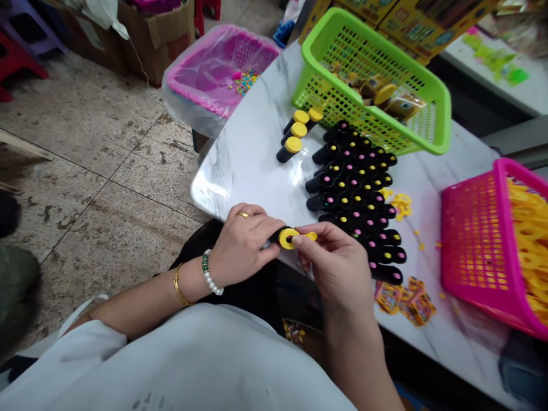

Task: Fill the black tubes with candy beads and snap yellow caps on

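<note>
My left hand [244, 245] is closed around a small black tube [276, 235], mostly hidden by the fingers. A round yellow piece with a dark hole [286, 238] sits at the tube's end facing my right hand. Between the thumb and fingertips of my right hand [336, 260] is a small yellow looped piece [311, 236], right at that end; I cannot tell whether the two yellow parts are joined. Just beyond my hands stand rows of black tubes [355, 200] with pink or yellow dots in their tops. Several yellow-capped black tubes [292, 149] stand apart from them.
A green basket [372, 128] with wrapped items stands at the back. On the right is a pink basket [475, 240] full of yellow plastic pieces. Printed packets [415, 302] lie near the front edge. Beyond the table's left edge, a plastic-lined pink basket [192, 85] holds coloured beads.
</note>
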{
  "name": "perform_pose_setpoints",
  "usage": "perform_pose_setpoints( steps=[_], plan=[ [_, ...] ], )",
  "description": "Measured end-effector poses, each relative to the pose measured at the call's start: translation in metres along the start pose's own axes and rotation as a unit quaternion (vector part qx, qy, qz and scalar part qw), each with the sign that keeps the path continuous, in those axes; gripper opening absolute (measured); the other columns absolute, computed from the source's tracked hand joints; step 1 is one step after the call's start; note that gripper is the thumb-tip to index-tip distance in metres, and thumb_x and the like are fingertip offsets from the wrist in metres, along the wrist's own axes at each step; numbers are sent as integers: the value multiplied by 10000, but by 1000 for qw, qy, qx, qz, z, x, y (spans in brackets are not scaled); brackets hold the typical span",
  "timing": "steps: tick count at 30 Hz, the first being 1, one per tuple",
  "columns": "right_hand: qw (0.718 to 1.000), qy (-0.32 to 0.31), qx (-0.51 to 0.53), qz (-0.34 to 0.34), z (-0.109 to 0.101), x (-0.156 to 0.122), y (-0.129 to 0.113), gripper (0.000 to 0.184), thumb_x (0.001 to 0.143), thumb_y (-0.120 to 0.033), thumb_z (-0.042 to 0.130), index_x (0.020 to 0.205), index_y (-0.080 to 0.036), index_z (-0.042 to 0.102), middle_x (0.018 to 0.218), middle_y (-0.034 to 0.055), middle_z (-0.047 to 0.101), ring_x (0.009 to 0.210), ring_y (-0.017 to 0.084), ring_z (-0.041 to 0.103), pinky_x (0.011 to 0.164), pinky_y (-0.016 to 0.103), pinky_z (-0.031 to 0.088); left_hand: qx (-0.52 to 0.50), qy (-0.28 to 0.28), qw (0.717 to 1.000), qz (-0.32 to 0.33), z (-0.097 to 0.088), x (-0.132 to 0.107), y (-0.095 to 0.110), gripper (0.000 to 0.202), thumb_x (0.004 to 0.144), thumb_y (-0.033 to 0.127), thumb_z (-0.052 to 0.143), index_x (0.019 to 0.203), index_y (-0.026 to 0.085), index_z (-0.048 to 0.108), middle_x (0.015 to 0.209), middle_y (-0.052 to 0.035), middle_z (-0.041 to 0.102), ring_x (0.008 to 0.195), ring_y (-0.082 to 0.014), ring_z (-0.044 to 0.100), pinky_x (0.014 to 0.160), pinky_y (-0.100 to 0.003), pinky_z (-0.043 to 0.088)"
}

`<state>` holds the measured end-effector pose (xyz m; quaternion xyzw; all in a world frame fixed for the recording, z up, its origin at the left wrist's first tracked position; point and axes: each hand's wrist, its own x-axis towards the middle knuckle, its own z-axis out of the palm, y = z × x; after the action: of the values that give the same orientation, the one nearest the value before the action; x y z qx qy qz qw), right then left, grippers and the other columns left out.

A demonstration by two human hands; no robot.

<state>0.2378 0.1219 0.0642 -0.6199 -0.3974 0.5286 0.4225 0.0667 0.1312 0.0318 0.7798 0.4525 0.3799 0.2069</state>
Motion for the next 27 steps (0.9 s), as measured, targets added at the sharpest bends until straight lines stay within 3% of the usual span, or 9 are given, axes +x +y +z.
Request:
perform_pose_setpoints(
  steps=[7, 16, 27],
  plan=[
    [1000, 9, 0, -18, 5, 6, 0, 196, 647, -255, 862, 752, -191, 710, 636, -24, 652, 478, 51, 484, 419, 164, 365, 8, -2, 1000, 9, -2, 1, 0, 216, 826, 221, 678, 1036, 171, 675, 972, -30, 726, 974, -210, 607, 939, -371, 384],
    [995, -11, 94, 20, 9, 6, 3, 194, 663, -281, 840, 725, -179, 687, 629, -8, 677, 485, 84, 592, 518, 210, 516, 24, -13, 1000, -6, -2, 2, 2, 183, 852, 253, 661, 1017, 179, 690, 940, -32, 710, 943, -205, 596, 891, -362, 396],
    [999, 23, 24, -38, 11, 1, 4, 159, 722, -265, 817, 759, -190, 682, 689, -16, 680, 590, 87, 605, 584, 193, 502, 79, -80, 994, 14, -8, 7, 3, 176, 903, 285, 601, 1027, 195, 688, 770, -9, 633, 755, -180, 566, 716, -325, 375]
  ],
)
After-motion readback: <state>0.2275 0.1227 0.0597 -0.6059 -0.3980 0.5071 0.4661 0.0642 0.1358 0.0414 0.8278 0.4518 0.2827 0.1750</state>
